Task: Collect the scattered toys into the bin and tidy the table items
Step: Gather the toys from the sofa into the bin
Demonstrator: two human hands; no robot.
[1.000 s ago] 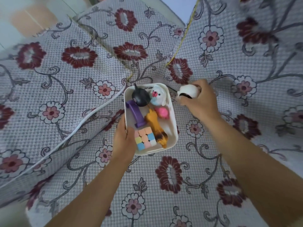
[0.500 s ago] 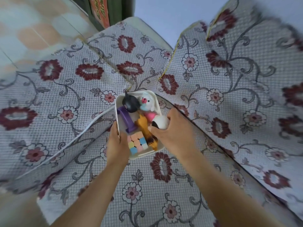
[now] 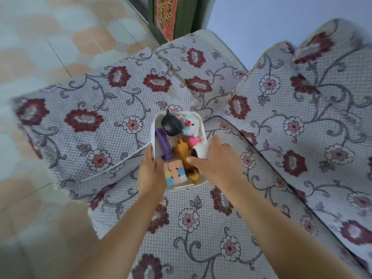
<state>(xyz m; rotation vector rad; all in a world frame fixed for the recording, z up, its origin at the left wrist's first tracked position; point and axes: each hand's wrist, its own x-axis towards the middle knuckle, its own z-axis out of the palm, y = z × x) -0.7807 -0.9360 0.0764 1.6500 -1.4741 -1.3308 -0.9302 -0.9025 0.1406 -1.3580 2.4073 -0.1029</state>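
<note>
A white bin [image 3: 198, 183] rests on the flower-patterned sofa cover. It holds a black round toy [image 3: 171, 125], a white plush animal [image 3: 190, 125] with a pink part, a purple toy [image 3: 164, 144], an orange figure [image 3: 182, 155] and a pastel cube [image 3: 174, 175]. My left hand [image 3: 150, 174] grips the bin's left rim, thumb inside. My right hand [image 3: 218, 162] lies over the right rim. Its thumb and fingers are around a white toy with a dark patch [image 3: 201, 151], which sits inside the bin against the right wall.
The sofa seat [image 3: 201, 228] spreads all around the bin, with the backrest cover [image 3: 302, 117] rising on the right. A thin white cord [image 3: 120, 163] runs leftward from the bin. Tiled floor [image 3: 50, 47] lies beyond the seat edge on the left.
My right hand carried the white toy from the sofa at the bin's right into the bin. The left hand stayed on the left rim. The view pulled back and upward.
</note>
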